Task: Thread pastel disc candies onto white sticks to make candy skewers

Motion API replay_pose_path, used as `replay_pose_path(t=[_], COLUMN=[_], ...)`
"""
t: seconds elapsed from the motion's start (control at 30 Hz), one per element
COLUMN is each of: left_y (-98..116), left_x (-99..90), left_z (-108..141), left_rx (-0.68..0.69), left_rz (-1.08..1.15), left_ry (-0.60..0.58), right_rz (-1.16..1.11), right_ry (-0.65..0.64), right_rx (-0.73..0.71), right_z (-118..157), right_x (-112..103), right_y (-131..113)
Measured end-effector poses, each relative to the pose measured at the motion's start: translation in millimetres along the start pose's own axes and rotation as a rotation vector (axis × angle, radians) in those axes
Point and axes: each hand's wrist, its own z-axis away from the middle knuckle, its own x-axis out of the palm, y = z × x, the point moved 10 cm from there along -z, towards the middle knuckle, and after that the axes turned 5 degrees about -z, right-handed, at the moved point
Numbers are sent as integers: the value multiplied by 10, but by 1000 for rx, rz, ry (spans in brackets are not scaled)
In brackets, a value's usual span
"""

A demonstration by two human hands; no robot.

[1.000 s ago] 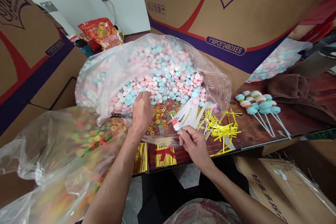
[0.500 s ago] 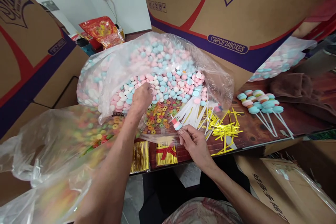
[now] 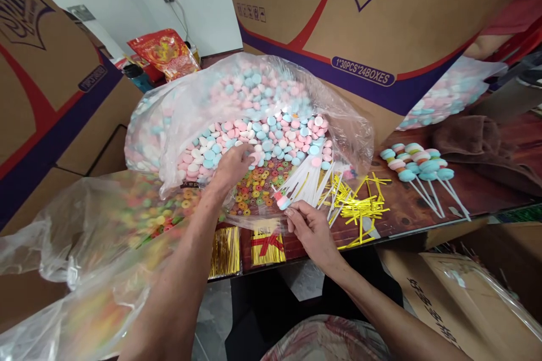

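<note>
My left hand (image 3: 235,164) is over the front of the candy pile, thumb and fingers pinched on a pink candy (image 3: 256,158). Pink, white and blue button-shaped candies (image 3: 277,138) spill from a clear plastic bag (image 3: 186,101). Between the thumb and fingertips of my right hand (image 3: 311,231) is a candy stick (image 3: 282,200) threaded with a few red, pink, white and blue pieces; most of its shaft is hidden. Small coloured ring candies (image 3: 256,189) lie between my hands. White sticks (image 3: 302,180) fan out just beyond the right hand.
Gold twist ties (image 3: 359,203) lie loose on the right, with packs of them (image 3: 269,245) at the table edge. Finished candy skewers (image 3: 423,166) rest farther right. Large cartons (image 3: 296,17) stand behind and left. A co-worker's arm (image 3: 493,45) shows at upper right.
My left hand has moved slightly right and towards me, and a pink candy now shows at its fingertips. The right hand keeps its hold on the candy stick, almost still.
</note>
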Motion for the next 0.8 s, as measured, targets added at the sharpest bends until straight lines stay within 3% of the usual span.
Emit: replay_pose_path(t=[0.17,0.4,0.63,0.8], left_y=[366,591,557,451], left_x=[47,186,246,121], left_z=[258,507,514,430], left_rx=[239,317,368,264], left_rz=[-259,-501,-494,-185], left_ry=[107,154,184,264], right_rz=[-6,-23,-56,-82], right_ry=[5,19,27,50], right_rx=[2,21,32,25], right_z=[-1,8,9,7], right_x=[-2,-3,-3,-42], right_y=[-27,-29,-14,36])
